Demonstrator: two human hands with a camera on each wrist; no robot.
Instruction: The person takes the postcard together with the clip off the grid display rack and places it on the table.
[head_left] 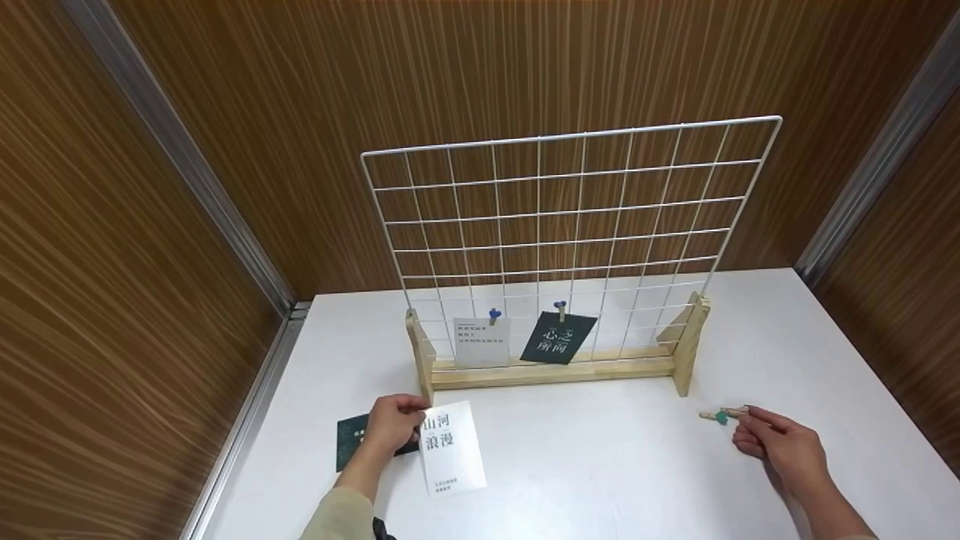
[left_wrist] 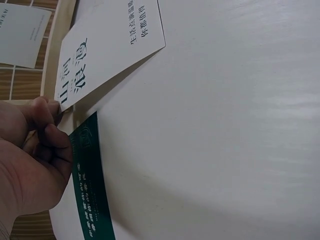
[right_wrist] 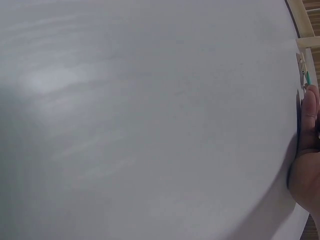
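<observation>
"White card (head_left: 455, 457): report position and hold."

"Near the left foot of the wooden stand (head_left: 555, 373), tilted, with a shadow beneath it on the tabletop (head_left: 585, 457). I read the left hand (head_left: 394, 426) as pinching it by the upper left corner, thumb and fingers closed to the card's thickness."

"Reason for a corner hold?"

"Probably to leave most of the printed face and top edge uncovered."

"Right hand (head_left: 784, 446)?"

"Fingertips brought together on a wooden clip (head_left: 734, 412), right of the stand. My right wrist feed catches it only at the frame edge, so I cannot tell whether a second clip lies against it."

"Remaining cards?"

"Blue-topped clips (head_left: 560, 306) fix a pale card (head_left: 482, 349) and a slanted dark card (head_left: 551, 346) low on the wire grid (head_left: 538, 178), presumably for display. One dark green card (head_left: 351, 442) lies ungripped, partly behind the left hand."
</observation>
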